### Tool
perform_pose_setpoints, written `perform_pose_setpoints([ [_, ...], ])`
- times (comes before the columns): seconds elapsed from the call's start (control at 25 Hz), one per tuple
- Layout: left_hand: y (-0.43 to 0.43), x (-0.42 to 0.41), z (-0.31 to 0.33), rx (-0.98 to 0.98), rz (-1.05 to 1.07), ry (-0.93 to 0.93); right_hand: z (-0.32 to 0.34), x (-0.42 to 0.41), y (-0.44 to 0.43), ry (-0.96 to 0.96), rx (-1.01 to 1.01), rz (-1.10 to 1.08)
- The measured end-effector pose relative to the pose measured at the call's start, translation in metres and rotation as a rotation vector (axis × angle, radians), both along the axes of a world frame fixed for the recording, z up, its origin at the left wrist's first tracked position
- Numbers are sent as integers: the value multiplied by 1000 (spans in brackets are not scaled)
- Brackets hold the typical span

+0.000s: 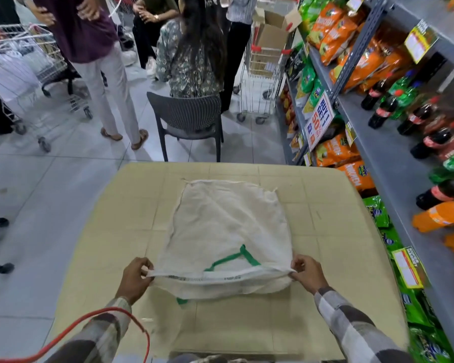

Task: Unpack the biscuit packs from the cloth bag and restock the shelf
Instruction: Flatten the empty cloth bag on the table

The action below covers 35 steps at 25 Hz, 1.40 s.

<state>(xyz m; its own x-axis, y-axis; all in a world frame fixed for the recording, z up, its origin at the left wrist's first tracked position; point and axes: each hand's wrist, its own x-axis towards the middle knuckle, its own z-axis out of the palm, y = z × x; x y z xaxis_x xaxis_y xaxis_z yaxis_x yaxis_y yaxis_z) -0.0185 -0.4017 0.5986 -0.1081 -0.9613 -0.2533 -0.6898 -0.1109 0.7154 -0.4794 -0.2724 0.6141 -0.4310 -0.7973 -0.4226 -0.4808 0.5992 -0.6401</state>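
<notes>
A white cloth bag (226,226) with green handles lies flat on the beige table (312,310). Its mouth faces me. My left hand (135,277) pinches the left corner of the bag's upper rim. My right hand (308,273) pinches the right corner, and the rim is stretched taut between them, a little above the table. The bag looks flat, and no biscuit packs show in or around it. The grey metal shelf (393,158) runs along the right, holding snack bags and soft-drink bottles.
A dark plastic chair (189,119) with a seated person stands just beyond the table. Several people and wire trolleys (260,82) fill the aisle behind. A red cable (121,313) loops over my left sleeve. Green packets (419,318) sit low on the shelf.
</notes>
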Motion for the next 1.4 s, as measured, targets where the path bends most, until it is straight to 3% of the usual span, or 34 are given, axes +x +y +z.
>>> perform_pose_setpoints([
  [0.36, 61, 24, -35, 58, -124, -215, -39, 16, 82, 117, 70, 142],
  [0.52, 73, 30, -39, 35, -415, -464, -40, 20, 92, 141, 43, 219],
  [0.64, 74, 26, -43, 32, -687, -653, -39, 24, 95, 46, 110, 250],
  [0.8, 71, 12, -43, 50, -778, -808, -43, 27, 89, 141, 181, 359],
  [0.96, 63, 3, -44, 36, -731, -748, -44, 27, 78, 216, 194, 409],
  [1.16, 33, -4, -23, 24, -528, -414, -35, 17, 63, 198, 85, 257],
  [1.4, -21, -18, 1, -81, -424, -208, -25, -8, 21, 106, -64, 88],
])
